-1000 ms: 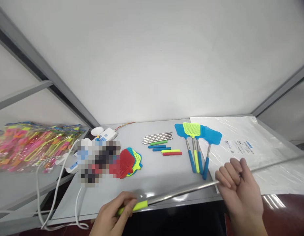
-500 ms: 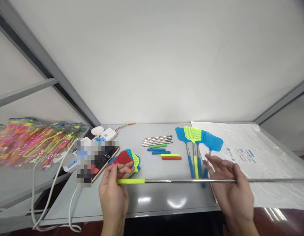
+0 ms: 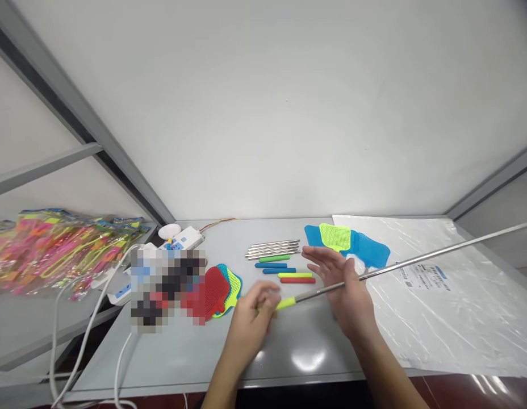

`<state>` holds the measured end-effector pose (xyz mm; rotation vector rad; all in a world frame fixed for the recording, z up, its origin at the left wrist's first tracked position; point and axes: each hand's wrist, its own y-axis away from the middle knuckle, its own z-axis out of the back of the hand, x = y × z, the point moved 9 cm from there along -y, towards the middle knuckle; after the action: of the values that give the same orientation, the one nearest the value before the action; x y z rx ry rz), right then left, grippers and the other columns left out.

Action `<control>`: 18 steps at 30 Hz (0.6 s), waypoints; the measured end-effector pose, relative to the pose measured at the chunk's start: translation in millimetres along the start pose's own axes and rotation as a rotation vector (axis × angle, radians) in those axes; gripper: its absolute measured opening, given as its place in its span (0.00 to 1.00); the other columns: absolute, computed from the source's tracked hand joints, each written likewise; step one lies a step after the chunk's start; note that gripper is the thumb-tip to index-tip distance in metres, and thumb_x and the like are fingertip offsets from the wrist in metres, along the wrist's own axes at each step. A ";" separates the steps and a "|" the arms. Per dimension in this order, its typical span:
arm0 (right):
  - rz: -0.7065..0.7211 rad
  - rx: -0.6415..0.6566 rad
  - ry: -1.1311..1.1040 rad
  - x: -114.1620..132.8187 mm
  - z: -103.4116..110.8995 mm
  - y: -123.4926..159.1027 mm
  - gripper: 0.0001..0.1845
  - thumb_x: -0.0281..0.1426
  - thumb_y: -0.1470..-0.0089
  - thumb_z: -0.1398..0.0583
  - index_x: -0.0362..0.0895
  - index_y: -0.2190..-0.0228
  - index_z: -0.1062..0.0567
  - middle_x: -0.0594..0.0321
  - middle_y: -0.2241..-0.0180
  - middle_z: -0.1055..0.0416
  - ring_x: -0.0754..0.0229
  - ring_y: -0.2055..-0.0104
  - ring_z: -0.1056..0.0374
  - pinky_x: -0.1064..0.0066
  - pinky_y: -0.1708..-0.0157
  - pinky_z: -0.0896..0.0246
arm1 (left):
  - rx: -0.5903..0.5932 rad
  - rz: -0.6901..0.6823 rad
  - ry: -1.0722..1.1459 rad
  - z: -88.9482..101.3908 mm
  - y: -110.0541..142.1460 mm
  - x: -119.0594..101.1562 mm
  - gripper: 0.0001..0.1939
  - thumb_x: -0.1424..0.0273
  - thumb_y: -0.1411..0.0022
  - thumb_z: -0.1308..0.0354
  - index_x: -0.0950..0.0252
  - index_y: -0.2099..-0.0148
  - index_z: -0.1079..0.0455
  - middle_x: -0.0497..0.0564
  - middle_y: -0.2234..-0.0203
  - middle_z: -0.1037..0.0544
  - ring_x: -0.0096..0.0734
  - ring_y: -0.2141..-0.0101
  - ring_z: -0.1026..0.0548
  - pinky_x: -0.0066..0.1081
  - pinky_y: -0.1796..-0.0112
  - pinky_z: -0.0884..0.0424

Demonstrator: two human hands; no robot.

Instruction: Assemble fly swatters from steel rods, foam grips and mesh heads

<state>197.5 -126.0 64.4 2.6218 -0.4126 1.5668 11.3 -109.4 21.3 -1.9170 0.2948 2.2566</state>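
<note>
Steel rod with yellow-green foam grip slants up to the right across the view, above the grey table, its far end running out of frame. Left hand is at the grip end, left-hand fingers curled in and motion-blurred; probably around the grip, but hard to confirm. Right hand is open, right-hand fingers spread, with the rod crossing at the palm.

Just behind the right hand: blue and yellow fly swatter heads. Left of it: bare steel tubes and colored foam grips. Left of the left hand: stacked red, blue and yellow swatter heads, beside a pixelated patch. Far left: power strip, white cable, cellophane-wrapped bright toys. Right: plastic sheet with a printed label.
</note>
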 end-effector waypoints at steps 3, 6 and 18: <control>0.004 -0.100 -0.089 15.3 27.0 -4.1 0.21 0.49 0.44 0.41 0.47 0.60 0.22 0.56 0.55 0.24 0.50 0.50 0.30 0.56 0.49 0.39 | -0.013 -0.015 -0.264 29.7 3.6 2.1 0.20 0.57 0.36 0.46 0.65 0.76 0.32 0.44 0.84 0.35 0.26 0.79 0.36 0.25 0.76 0.41; 0.086 -0.332 -0.323 45.0 88.1 -8.2 0.16 0.44 0.44 0.41 0.44 0.68 0.24 0.63 0.70 0.25 0.60 0.66 0.28 0.62 0.57 0.33 | -0.198 0.033 -0.376 81.3 14.1 2.6 0.22 0.54 0.39 0.44 0.64 0.78 0.31 0.45 0.84 0.32 0.27 0.78 0.34 0.25 0.75 0.40; -0.038 -0.364 -0.189 -10.3 62.8 -1.1 0.19 0.46 0.41 0.44 0.45 0.65 0.22 0.56 0.62 0.21 0.51 0.53 0.26 0.55 0.47 0.38 | -0.699 -0.103 0.154 109.0 28.4 -7.5 0.17 0.58 0.39 0.41 0.64 0.74 0.31 0.47 0.82 0.25 0.37 0.69 0.20 0.36 0.61 0.23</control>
<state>246.9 -134.7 25.2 2.4792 -0.5920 1.1107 -98.6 -109.0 46.9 -2.3394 -0.6509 2.3295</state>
